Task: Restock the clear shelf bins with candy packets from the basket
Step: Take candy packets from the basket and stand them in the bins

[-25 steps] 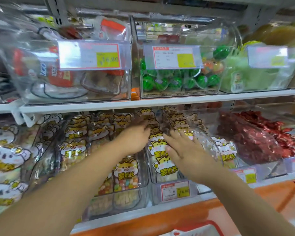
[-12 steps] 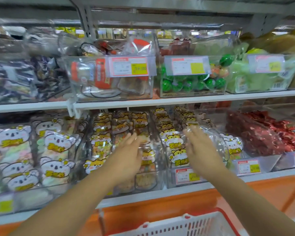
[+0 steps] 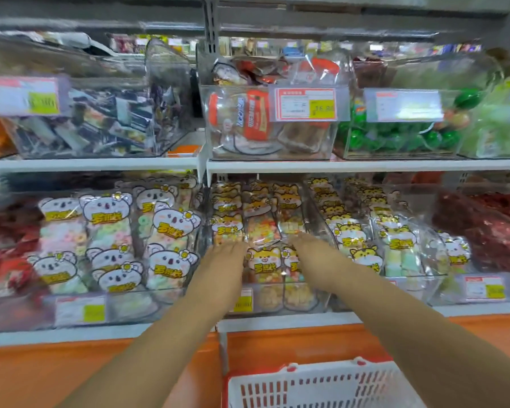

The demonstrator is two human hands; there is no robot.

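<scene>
Shop shelves fill the view, with clear bins in rows. Both hands are in the middle bin (image 3: 277, 304) on the low shelf (image 3: 277, 322). The left hand (image 3: 228, 256) lies flat on the dog packets (image 3: 264, 260), fingers straight, holding nothing. The right hand (image 3: 306, 251) lies just beside it. Its fingertips are blurry, but I think it is flat and holds nothing too. One dog packet shows between the two hands. Left of this bin are koala packets (image 3: 115, 245). Right of it are tiger packets (image 3: 354, 240), then red sweets (image 3: 489, 231). The basket (image 3: 225, 393) sits low down, under the arms. No packets show in the part I can see.

The job now looks like tidying the dog packets. To do it well, press softly, push them into straight rows, keep the faces up, and do not squash the candy.
</scene>
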